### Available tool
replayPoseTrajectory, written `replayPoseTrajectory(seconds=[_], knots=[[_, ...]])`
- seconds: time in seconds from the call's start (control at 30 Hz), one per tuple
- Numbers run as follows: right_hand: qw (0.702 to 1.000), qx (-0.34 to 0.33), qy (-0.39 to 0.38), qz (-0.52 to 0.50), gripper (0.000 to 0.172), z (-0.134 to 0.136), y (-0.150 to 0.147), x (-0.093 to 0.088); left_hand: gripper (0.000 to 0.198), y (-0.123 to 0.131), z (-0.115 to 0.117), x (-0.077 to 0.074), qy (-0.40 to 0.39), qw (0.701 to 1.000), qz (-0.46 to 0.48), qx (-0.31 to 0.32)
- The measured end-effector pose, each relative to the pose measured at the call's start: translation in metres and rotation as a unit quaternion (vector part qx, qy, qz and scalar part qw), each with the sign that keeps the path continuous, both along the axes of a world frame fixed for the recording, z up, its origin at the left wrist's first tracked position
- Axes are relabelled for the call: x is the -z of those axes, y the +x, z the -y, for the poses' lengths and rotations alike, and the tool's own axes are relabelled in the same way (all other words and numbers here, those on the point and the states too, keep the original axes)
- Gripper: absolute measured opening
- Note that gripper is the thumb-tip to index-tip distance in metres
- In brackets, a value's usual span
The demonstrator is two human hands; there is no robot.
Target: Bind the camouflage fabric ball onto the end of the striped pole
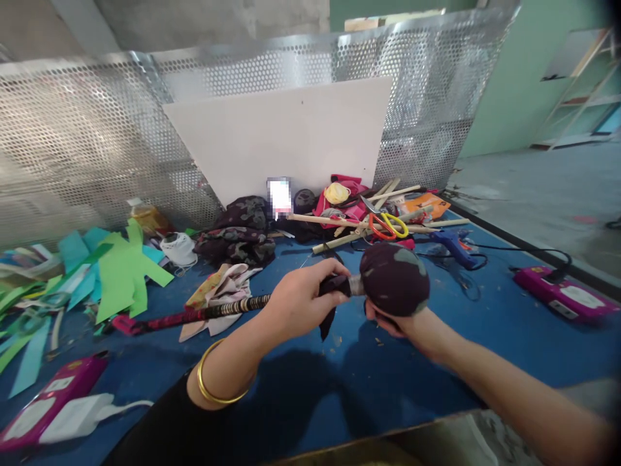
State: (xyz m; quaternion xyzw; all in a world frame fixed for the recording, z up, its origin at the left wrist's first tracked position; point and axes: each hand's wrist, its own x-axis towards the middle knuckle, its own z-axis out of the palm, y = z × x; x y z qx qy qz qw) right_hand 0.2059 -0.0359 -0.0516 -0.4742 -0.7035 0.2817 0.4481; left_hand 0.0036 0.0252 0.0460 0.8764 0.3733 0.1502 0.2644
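Note:
My left hand (301, 299) is closed around the neck of a fabric-wrapped stick (204, 314), right where it meets a round, dark cloth-covered ball (394, 277). The stick runs left from my fist, banded black and white, then red. My right hand (405, 323) cups the ball from below, its fingers mostly hidden behind it. A gold bangle (213, 388) sits on my left wrist. Both hands hover over the blue table (475, 323).
A pile of sticks, orange and yellow scissors (388, 225) and cloth scraps lies at the back. A blue glue gun (453, 247) is to the right, and a pink box (565, 294) beyond it. Green paper cutouts (121, 272) lie left, in front of a perforated metal screen (72, 129).

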Motion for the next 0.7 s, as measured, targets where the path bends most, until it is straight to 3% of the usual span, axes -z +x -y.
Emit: replayPoseTrajectory(seconds=[0.07, 0.17, 0.23, 0.33, 0.43, 0.57, 0.7], knots=[[0.999, 0.038, 0.021, 0.025, 0.029, 0.023, -0.011, -0.005, 0.022, -0.001, -0.001, -0.002, -0.012, 0.999, 0.011, -0.043], [0.979, 0.100, 0.162, 0.068, 0.013, 0.044, -0.027, -0.015, 0.024, 0.000, -0.003, 0.002, -0.015, 0.997, 0.006, -0.077], [0.967, 0.079, 0.235, 0.055, 0.013, 0.046, -0.034, -0.022, 0.023, 0.001, -0.005, 0.007, -0.032, 0.997, 0.008, -0.066], [0.983, -0.005, 0.180, -0.040, 0.017, 0.035, -0.041, -0.028, 0.023, 0.004, -0.007, 0.015, -0.065, 0.997, 0.028, -0.034], [0.989, -0.003, 0.114, -0.092, 0.027, 0.025, -0.046, -0.027, 0.024, 0.004, -0.009, 0.018, -0.088, 0.994, 0.053, -0.039], [0.975, 0.025, 0.219, 0.013, 0.023, 0.028, -0.054, -0.023, 0.025, 0.004, -0.011, 0.021, -0.137, 0.986, 0.085, -0.043], [0.954, 0.019, 0.286, 0.092, 0.019, 0.035, -0.060, -0.019, 0.023, 0.006, -0.011, 0.030, -0.111, 0.990, 0.073, -0.056]])
